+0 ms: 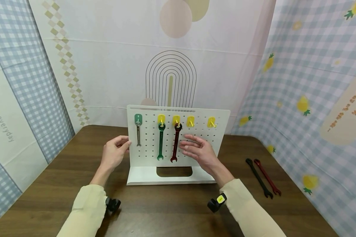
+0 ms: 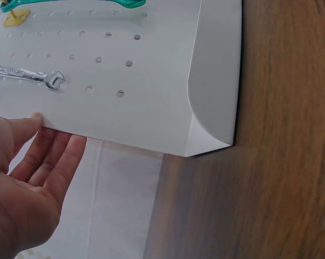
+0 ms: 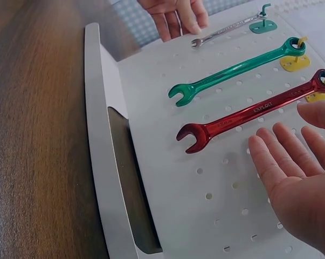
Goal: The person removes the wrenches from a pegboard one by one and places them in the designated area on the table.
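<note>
A white pegboard [image 1: 149,138] stands upright on the table. My left hand [image 1: 113,153] pinches its left edge, thumb in front and fingertips behind. Near that edge a small silver wrench [image 1: 138,135] hangs from a green hook [image 1: 138,118]. To its right hang a green wrench [image 3: 232,73] and a red wrench [image 3: 254,113], each by its ring end on a yellow hook. My right hand [image 1: 200,153] is beside the red wrench, fingers extended and apart, holding nothing. In the right wrist view its fingertips are close over the board's holes.
Two more yellow hooks [image 1: 191,121] on the board's right side carry nothing. On the table [image 1: 154,210] to the right lie a dark wrench [image 1: 258,177] and another red wrench [image 1: 267,177], side by side. Patterned curtains [image 1: 106,72] hang behind and on both sides.
</note>
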`<move>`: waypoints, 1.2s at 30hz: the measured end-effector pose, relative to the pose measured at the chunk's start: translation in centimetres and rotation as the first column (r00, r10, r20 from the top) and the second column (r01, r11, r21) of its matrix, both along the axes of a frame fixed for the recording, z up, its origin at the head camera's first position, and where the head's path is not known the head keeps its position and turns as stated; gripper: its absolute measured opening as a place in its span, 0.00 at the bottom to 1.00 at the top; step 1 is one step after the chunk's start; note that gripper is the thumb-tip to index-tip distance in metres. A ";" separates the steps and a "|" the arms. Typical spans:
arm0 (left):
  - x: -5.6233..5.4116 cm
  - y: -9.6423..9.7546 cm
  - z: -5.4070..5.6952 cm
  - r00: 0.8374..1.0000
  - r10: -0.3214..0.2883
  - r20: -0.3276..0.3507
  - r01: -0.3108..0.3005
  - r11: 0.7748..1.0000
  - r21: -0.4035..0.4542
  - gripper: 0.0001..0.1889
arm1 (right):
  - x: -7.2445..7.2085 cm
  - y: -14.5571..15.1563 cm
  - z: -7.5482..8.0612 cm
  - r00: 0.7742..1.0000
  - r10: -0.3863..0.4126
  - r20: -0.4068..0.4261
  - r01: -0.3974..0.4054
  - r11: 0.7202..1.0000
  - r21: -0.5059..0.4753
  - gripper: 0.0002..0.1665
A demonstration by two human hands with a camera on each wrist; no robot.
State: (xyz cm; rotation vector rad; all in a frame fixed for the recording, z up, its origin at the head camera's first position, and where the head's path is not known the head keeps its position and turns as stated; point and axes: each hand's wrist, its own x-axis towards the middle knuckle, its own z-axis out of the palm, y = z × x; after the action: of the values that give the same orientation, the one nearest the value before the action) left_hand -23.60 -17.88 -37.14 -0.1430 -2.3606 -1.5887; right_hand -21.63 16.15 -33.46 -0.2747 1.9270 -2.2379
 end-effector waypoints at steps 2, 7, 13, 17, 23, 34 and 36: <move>0.0 0.0 -0.1 1.000 0.000 0.003 0.000 1.000 -0.002 0.13 | 0.0 -0.1 0.0 1.000 0.003 -0.002 -0.003 1.000 -0.002 0.33; 0.0 -0.1 -0.1 1.000 -0.003 0.000 0.003 1.000 -0.002 0.13 | -0.1 -0.2 0.0 1.000 0.010 -0.007 -0.010 1.000 -0.012 0.33; 0.0 -0.1 0.0 1.000 -0.001 -0.003 0.001 1.000 0.000 0.13 | -0.2 -0.5 0.1 1.000 0.012 -0.013 -0.012 1.000 -0.016 0.33; 0.0 0.0 0.0 1.000 0.004 -0.009 -0.004 1.000 -0.010 0.13 | -0.3 -0.6 0.1 1.000 0.004 -0.015 -0.004 1.000 -0.005 0.33; 0.0 0.0 0.0 1.000 0.005 -0.015 -0.005 1.000 -0.007 0.13 | -0.6 -1.1 -0.2 1.000 -0.003 -0.019 0.003 1.000 -0.021 0.33; 0.0 -0.1 0.0 1.000 0.001 -0.014 -0.001 1.000 -0.009 0.14 | -1.2 -1.9 -0.4 0.999 0.025 -0.028 -0.024 1.000 0.019 0.33; 0.0 -0.1 0.0 1.000 0.002 -0.017 -0.002 1.000 -0.007 0.14 | -1.2 -2.0 -0.3 0.999 0.027 -0.030 -0.027 0.999 0.021 0.33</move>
State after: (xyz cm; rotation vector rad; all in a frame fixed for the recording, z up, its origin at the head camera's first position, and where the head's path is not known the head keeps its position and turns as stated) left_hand -23.58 -17.95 -37.16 -0.1544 -2.3529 -1.5727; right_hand -22.88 14.12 -33.80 -0.3319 1.9482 -2.2087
